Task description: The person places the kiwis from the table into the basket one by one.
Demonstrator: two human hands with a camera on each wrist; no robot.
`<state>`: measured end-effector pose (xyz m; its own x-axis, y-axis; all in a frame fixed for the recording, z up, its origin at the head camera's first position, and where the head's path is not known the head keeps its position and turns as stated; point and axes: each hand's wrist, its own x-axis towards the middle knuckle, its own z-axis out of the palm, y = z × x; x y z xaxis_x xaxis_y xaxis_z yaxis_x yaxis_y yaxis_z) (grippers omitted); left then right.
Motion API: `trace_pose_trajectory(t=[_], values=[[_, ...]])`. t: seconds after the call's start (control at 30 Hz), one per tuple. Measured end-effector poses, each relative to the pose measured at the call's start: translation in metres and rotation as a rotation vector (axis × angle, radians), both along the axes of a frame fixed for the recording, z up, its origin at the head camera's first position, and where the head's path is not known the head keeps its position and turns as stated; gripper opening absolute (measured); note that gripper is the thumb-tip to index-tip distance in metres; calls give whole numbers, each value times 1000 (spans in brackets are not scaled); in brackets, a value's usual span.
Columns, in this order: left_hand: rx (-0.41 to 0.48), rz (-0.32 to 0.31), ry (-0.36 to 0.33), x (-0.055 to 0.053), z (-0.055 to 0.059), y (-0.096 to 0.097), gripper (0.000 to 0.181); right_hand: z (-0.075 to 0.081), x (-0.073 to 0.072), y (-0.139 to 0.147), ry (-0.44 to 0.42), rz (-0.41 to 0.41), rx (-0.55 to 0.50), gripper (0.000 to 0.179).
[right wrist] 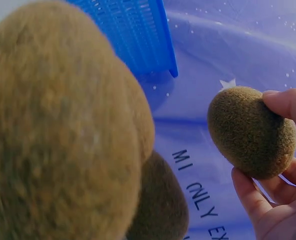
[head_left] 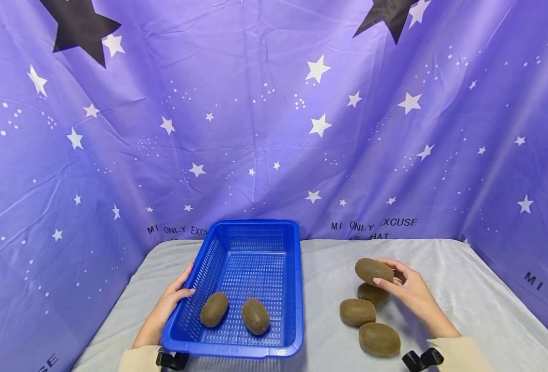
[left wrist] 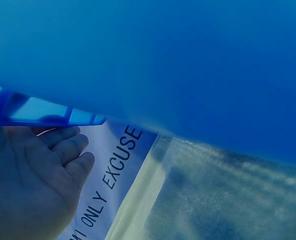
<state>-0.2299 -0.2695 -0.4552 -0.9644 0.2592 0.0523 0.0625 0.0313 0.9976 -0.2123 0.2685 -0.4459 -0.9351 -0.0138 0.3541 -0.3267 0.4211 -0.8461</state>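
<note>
A blue plastic basket (head_left: 298, 289) with slotted walls sits on the left of the table, and two brown fuzzy kiwis, one at the left (head_left: 214, 309) and one beside it (head_left: 256, 316), lie in its near end. My left hand (head_left: 167, 305) holds the basket's left rim; in the left wrist view its fingers (left wrist: 70, 145) bend at the rim's underside. To the right, my right hand (head_left: 409, 292) pinches a kiwi (right wrist: 250, 132) between thumb and fingers, raised above another kiwi (head_left: 371, 294). Two more kiwis, a smaller-looking one (head_left: 357, 312) and a nearer one (head_left: 379, 339), rest on the table.
A pale grey cloth (head_left: 330, 274) covers the table. Purple curtains (head_left: 274, 129) printed with stars and lettering hang behind it and at both sides. The basket's far end reaches close to the back curtain.
</note>
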Motion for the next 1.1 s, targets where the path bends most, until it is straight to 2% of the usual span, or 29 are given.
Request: trace_pose_trajectory(t=[0.37, 0.63, 1.1], values=[[10, -16, 3, -1, 0, -1, 72, 6, 3, -17, 15, 79, -41, 44], [-4, -5, -16, -1, 0, 1, 72, 6, 2, -28, -8, 131, -75, 45], [3, -1, 20, -1, -1, 0, 72, 15, 4, -50, 1, 210, -119, 44]])
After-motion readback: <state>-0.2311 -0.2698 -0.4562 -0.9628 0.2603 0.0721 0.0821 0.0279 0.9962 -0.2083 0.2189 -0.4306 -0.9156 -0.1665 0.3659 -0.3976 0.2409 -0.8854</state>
